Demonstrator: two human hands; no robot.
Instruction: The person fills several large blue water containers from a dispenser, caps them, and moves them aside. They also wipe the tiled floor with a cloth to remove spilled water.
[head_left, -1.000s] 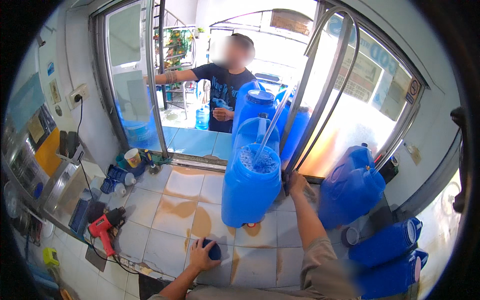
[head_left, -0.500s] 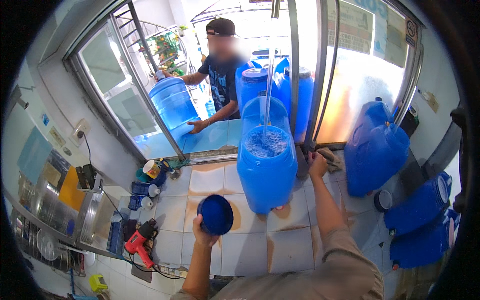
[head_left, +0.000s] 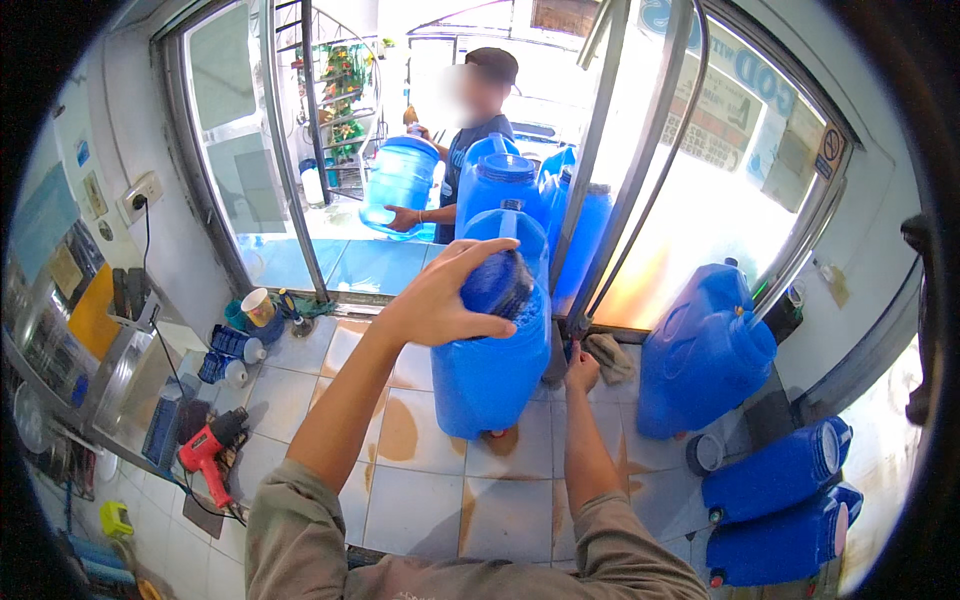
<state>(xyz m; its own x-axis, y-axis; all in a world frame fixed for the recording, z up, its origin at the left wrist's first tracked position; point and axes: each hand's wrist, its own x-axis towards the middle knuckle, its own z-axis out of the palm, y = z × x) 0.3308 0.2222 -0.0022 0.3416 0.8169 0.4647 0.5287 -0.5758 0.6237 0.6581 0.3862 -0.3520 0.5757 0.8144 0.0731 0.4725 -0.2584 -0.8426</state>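
A blue water container (head_left: 490, 375) stands upright on the tiled counter in front of me. My left hand (head_left: 440, 300) grips a dark blue round screw cap (head_left: 497, 285) over the container's mouth, fingers spread around its side. The cap is tilted and hides most of the mouth. Some bubbly water shows beside it. To the right, my right hand (head_left: 582, 372) is closed at the foot of a thin upright pipe (head_left: 640, 215) by the window frame. What its fingers hold is too small to make out. A brown rag (head_left: 610, 357) lies right beside that hand.
More blue containers (head_left: 710, 350) stand or lie along the right, near a loose cap (head_left: 705, 454). A red heat gun (head_left: 210, 455) and small blue bottles (head_left: 232, 345) sit at left. Beyond the window a person (head_left: 478, 130) holds a light blue round bottle (head_left: 402, 180).
My left hand has lifted the cap from low over the counter to the container's mouth. The water stream pouring in no longer shows. The person outside has turned with the round bottle.
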